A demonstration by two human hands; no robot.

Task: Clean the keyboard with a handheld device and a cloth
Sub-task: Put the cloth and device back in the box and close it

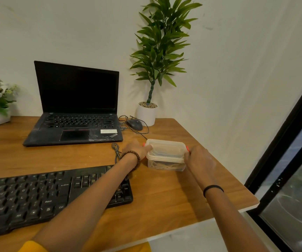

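The keyboard [43,195] is lying nearest on the tabletop [164,193], untouched. Beyond it, the left hand [137,149] and right hand [198,158] are gripping the ends of a lidded clear tub [165,154]; prying the red clips could jerk it onto the mouse [134,124] behind.

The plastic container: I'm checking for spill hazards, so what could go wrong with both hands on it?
The left hand and right hand grip the clear container at its red clips. If the lid pops suddenly, the contents could scatter onto the desk. The left forearm crosses the keyboard and could press keys.
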